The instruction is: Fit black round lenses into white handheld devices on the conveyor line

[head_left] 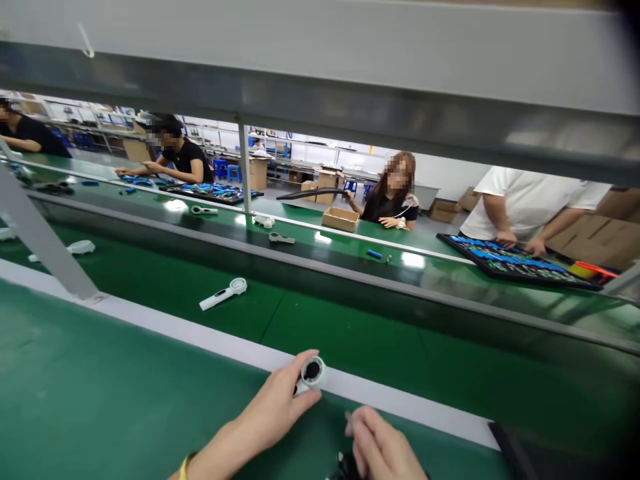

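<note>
My left hand [283, 400] is closed around a white plastic part with a round, ring-shaped head [314, 373]. The head has a dark centre and faces up, while most of the handle is hidden in the palm. Just to the right, my right hand [377, 443] is curled, thumb and fingers pinched together. A small greyish tip shows at its fingertips, too small and blurred to name. Below those fingers is a dark, shiny object [345, 465], partly cut off by the frame's lower edge. A similar white part with a ring head [223, 293] lies on the green conveyor belt [340, 320] ahead.
A pale metal rail [200, 337] divides my green worktop [100, 393] from the belt. A slanted post [45, 227] rises at left, and a wide shelf [320, 93] crosses overhead. Co-workers sit or stand opposite, near a black tray [520, 260] and a cardboard box [340, 219].
</note>
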A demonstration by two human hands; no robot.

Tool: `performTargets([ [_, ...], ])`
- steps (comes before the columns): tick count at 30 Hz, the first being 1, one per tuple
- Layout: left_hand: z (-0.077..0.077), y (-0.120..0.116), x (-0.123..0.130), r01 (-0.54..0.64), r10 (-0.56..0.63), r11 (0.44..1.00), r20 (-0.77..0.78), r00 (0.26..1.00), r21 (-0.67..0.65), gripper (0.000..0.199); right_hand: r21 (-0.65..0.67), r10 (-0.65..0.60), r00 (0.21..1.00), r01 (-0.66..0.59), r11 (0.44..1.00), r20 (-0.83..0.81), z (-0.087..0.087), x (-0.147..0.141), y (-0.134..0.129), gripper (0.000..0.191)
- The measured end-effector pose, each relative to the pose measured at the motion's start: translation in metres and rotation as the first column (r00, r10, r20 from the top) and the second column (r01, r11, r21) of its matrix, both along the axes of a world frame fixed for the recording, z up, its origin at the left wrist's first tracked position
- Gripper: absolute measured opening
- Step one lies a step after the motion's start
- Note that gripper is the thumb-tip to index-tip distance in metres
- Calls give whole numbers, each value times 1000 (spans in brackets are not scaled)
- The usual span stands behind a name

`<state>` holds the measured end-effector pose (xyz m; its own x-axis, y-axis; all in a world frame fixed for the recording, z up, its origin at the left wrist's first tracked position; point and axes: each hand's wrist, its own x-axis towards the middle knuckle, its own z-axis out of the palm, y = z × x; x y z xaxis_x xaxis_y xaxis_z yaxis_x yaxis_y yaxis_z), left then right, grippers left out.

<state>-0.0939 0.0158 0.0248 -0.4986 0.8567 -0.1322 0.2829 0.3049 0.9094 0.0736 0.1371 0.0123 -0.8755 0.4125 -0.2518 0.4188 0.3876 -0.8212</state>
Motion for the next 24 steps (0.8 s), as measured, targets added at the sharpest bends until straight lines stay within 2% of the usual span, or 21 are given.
performTargets([
  [1, -1, -2, 0, 49, -58, 997, -152, 987, -61, 55, -3, -6, 1000, 6, 1000, -15, 7, 1, 6, 40],
  [3, -2, -3, 7, 124, -183, 975, -343, 921, -187, 58, 60, -29, 1000, 30, 998, -9, 18, 1, 13, 38],
  [5, -2, -1, 17, 158, -277, 943, -433, 858, -291, 58, 176, -35, 998, 26, 984, 49, 25, -3, 14, 36],
  [7, -2, 2, 26, 143, -308, 929, -499, 810, -341, 55, 305, -20, 991, -21, 952, 131, 26, -9, 11, 35],
  [11, -2, 5, 34, 112, -309, 925, -545, 780, -364, 47, 522, 10, 953, -174, 835, 302, 26, -19, 7, 35],
  [15, -3, 5, 34, 102, -305, 924, -548, 779, -368, 43, 610, 28, 915, -291, 737, 402, 31, -25, 5, 33],
  [21, -4, 6, 40, 92, -318, 917, -573, 755, -389, 41, 616, 56, 879, -377, 691, 474, 44, -37, 1, 23],
  [24, -5, 7, 42, 86, -324, 915, -593, 737, -394, 40, 587, 89, 876, -390, 710, 475, 46, -40, 6, 23],
])
